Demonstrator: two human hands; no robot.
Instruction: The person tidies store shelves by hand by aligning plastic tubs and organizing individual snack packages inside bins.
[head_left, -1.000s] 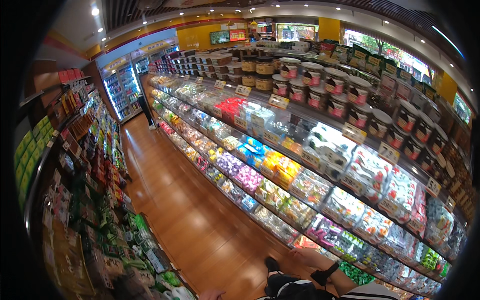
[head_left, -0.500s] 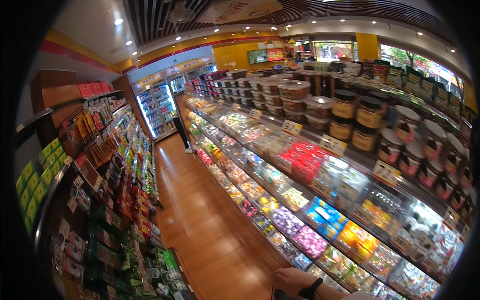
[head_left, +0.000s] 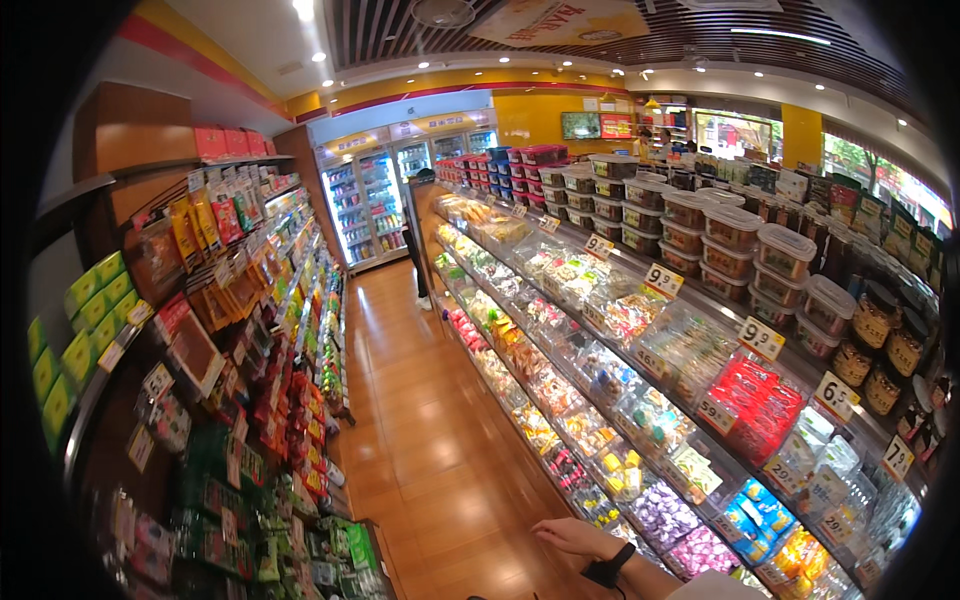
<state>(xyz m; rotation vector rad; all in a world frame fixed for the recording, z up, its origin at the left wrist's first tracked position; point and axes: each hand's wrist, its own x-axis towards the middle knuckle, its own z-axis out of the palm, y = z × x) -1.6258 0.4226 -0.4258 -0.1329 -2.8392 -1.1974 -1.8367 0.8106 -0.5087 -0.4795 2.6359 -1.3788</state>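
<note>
My right hand (head_left: 572, 537) reaches in from the lower right, over the aisle floor. A black band (head_left: 608, 570) is round its wrist. The fingers are loosely stretched toward the left, and I see nothing in them. Nearest to the hand is the tiered display case (head_left: 515, 415) on the right, with purple-wrapped sweets (head_left: 664, 514), yellow packs (head_left: 622, 474) and pink-wrapped sweets (head_left: 702, 552) in its lower bins. The hand appears apart from these goods. My left hand is out of the picture.
Shelves on the left hold green boxes (head_left: 98, 310) and red packs (head_left: 300, 400). A wooden floor (head_left: 400, 400) runs to lit drink coolers (head_left: 362, 205). Partly hidden by the case's far end, a person in dark clothes (head_left: 415, 255) stands. Clear tubs (head_left: 785, 262) are stacked atop the case.
The view has swung left and down the aisle, so shelves, case and coolers sit farther right and look sharper. My right hand is slightly higher, its fingers less curled.
</note>
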